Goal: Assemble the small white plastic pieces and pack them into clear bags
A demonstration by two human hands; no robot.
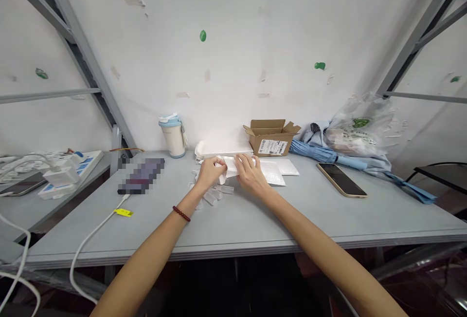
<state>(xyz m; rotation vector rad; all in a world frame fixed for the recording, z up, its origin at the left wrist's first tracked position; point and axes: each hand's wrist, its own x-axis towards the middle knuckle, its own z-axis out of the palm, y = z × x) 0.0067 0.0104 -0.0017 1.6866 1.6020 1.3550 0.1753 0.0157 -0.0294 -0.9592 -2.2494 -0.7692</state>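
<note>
My left hand (pixel 212 173), with a beaded bracelet at the wrist, is closed in a pinch on the edge of a small white pouch (pixel 229 165). From the other side, my right hand (pixel 251 175) grips the same pouch, fingers curled over its top. Whether anything is inside the pouch cannot be seen. Several small clear plastic pieces (pixel 215 194) lie loose on the table beneath and beside my left hand. Flat white padded envelopes (pixel 274 173) rest just right of my right hand. Behind both hands is a white stack (pixel 224 149) of what looks like paper or pouches.
An opened cardboard box (pixel 272 146) and a cream tumbler (pixel 172 137) stand at the back of the grey table (pixel 233 232). A phone (pixel 341 179), a blue umbrella (pixel 328 154) and a plastic bag (pixel 359 127) lie right. A partly blurred dark device (pixel 144 176) with a cable is left.
</note>
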